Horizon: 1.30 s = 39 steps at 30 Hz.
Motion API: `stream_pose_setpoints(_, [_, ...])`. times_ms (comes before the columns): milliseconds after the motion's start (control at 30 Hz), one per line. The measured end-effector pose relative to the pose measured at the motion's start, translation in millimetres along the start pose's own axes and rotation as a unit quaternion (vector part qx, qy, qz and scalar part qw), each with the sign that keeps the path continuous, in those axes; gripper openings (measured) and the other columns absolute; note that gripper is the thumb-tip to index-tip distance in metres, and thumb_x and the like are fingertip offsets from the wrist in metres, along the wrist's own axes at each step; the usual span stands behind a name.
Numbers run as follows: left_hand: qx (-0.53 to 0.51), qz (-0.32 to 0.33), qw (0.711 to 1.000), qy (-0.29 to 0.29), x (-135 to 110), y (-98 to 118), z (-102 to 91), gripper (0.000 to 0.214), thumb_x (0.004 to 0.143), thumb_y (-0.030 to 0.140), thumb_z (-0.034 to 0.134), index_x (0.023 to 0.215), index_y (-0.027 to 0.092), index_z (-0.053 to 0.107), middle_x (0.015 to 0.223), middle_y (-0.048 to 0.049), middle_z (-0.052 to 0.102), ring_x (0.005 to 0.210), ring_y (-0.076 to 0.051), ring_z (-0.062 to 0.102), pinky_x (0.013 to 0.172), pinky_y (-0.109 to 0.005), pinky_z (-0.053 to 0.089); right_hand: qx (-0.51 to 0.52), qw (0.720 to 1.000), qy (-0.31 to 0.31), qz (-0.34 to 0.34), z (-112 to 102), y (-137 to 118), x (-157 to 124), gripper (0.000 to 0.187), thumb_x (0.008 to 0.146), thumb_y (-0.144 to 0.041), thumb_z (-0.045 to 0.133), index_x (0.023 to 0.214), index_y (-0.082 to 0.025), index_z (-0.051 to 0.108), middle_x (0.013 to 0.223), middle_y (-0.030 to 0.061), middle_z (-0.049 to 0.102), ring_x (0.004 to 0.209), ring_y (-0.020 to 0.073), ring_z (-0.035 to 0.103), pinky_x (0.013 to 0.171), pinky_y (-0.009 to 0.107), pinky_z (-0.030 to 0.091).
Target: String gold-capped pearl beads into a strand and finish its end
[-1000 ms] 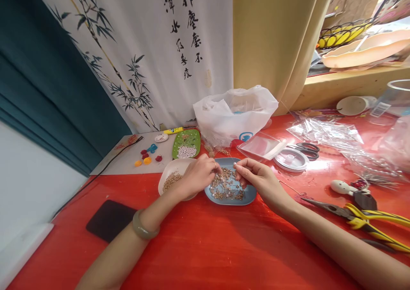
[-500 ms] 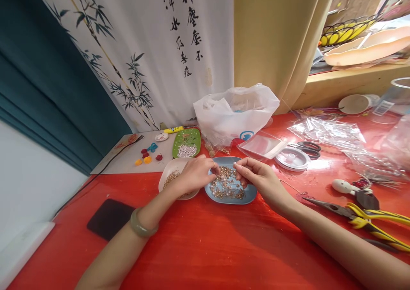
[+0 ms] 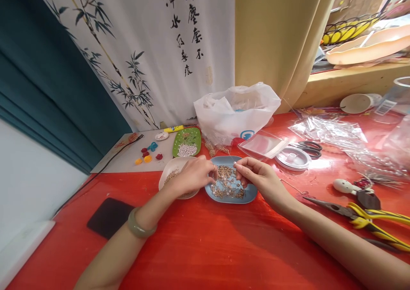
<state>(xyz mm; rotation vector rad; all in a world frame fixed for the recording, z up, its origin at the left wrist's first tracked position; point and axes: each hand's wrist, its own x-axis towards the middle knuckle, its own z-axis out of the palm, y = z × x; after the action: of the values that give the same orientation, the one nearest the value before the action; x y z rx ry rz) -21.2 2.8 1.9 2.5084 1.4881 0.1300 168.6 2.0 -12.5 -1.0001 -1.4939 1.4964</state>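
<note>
My left hand [image 3: 197,174] reaches over the white dish [image 3: 164,170] of small gold beads, its curled fingertips at the left rim of the blue tray [image 3: 221,199]. Whatever those fingers hold, if anything, is too small to make out. Above the tray's right side, my right hand [image 3: 256,174] is closed in a pinch on a small white bead [image 3: 235,165]. A fine thread seems to rise from it. Gold and pearly bead pieces [image 3: 228,181] lie in the blue tray between my hands.
Behind stand a green tray [image 3: 199,142] with white beads and a white plastic bag [image 3: 224,115]. To the right lie black scissors [image 3: 312,149], a round spool [image 3: 293,158] and yellow-black pliers [image 3: 358,215]. A dark phone-like slab [image 3: 109,217] rests at left.
My left fingertips have curled slightly lower at the blue tray's edge. My right hand keeps its pinch almost in place, and the view has shifted very slightly.
</note>
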Motion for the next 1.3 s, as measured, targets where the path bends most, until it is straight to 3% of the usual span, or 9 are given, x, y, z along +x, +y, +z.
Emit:
stream_pose_setpoints(167, [-0.001, -0.013, 1.0, 0.023, 1.2, 0.6, 1.3, 0.009, 0.073, 0.023, 0.056, 0.079, 0.023, 0.063, 0.078, 0.0009, 0.061, 0.08, -0.016, 0.048, 0.063, -0.026, 0.032, 0.0, 1.0, -0.002, -0.003, 0.3, -0.2, -0.7, 0.02, 0.076, -0.037, 0.054, 0.07, -0.017, 0.051, 0.058, -0.0035, 0.05, 0.048, 0.0069, 0.044, 0.047, 0.022, 0.036])
stream_pose_setpoints(333, [-0.011, 0.012, 1.0, 0.0, 1.4, -0.1, 1.8, 0.009, 0.073, 0.019, 0.055, 0.074, 0.022, 0.063, 0.075, 0.0013, 0.063, 0.079, -0.016, 0.048, 0.065, -0.026, 0.033, -0.006, 1.0, 0.002, -0.006, -0.4, -0.3, 0.6, 0.02, 0.076, -0.036, 0.054, 0.069, -0.017, 0.051, 0.058, -0.0032, 0.05, 0.048, 0.0074, 0.044, 0.048, 0.022, 0.036])
stream_pose_setpoints(467, [-0.017, -0.001, 0.999, 0.027, 2.1, -3.0, 2.4, 0.009, 0.073, 0.02, 0.055, 0.075, 0.022, 0.064, 0.077, 0.0008, 0.063, 0.079, -0.016, 0.048, 0.064, -0.026, 0.034, -0.011, 1.0, 0.001, -0.006, -0.4, 0.2, 1.2, 0.02, 0.076, -0.037, 0.054, 0.07, -0.017, 0.051, 0.059, -0.0031, 0.05, 0.048, 0.0075, 0.044, 0.048, 0.023, 0.036])
stream_pose_setpoints(633, [-0.046, 0.051, 0.998, -0.002, 2.0, -4.7, 4.0, 0.013, 0.07, 0.013, 0.055, 0.075, 0.022, 0.063, 0.075, 0.0031, 0.064, 0.076, -0.015, 0.048, 0.064, -0.024, 0.034, -0.016, 1.0, -0.006, -0.009, -1.0, 0.9, 1.8, 0.022, 0.076, -0.037, 0.054, 0.069, -0.017, 0.051, 0.059, -0.0034, 0.05, 0.049, 0.0073, 0.044, 0.049, 0.023, 0.037])
stream_pose_setpoints(967, [0.004, 0.051, 0.998, 0.035, 3.2, 13.4, 10.6, 0.017, 0.08, 0.018, 0.047, 0.086, 0.023, 0.062, 0.081, 0.0, 0.061, 0.08, -0.016, 0.047, 0.06, -0.025, 0.034, -0.016, 1.0, -0.008, -0.023, -1.6, 3.3, 2.2, 0.021, 0.077, -0.036, 0.053, 0.069, -0.017, 0.052, 0.059, -0.0037, 0.05, 0.048, 0.0066, 0.044, 0.048, 0.022, 0.037])
stream_pose_setpoints(1300, [0.136, 0.077, 0.984, 0.082, 6.3, 17.2, 25.6, 0.021, 0.084, 0.026, 0.041, 0.078, 0.02, 0.06, 0.073, -0.0013, 0.057, 0.074, -0.015, 0.043, 0.05, -0.025, 0.028, -0.003, 1.0, -0.004, -0.02, 0.6, 1.1, 1.5, 0.02, 0.077, -0.035, 0.053, 0.068, -0.017, 0.051, 0.057, -0.0041, 0.049, 0.048, 0.0066, 0.043, 0.049, 0.022, 0.036])
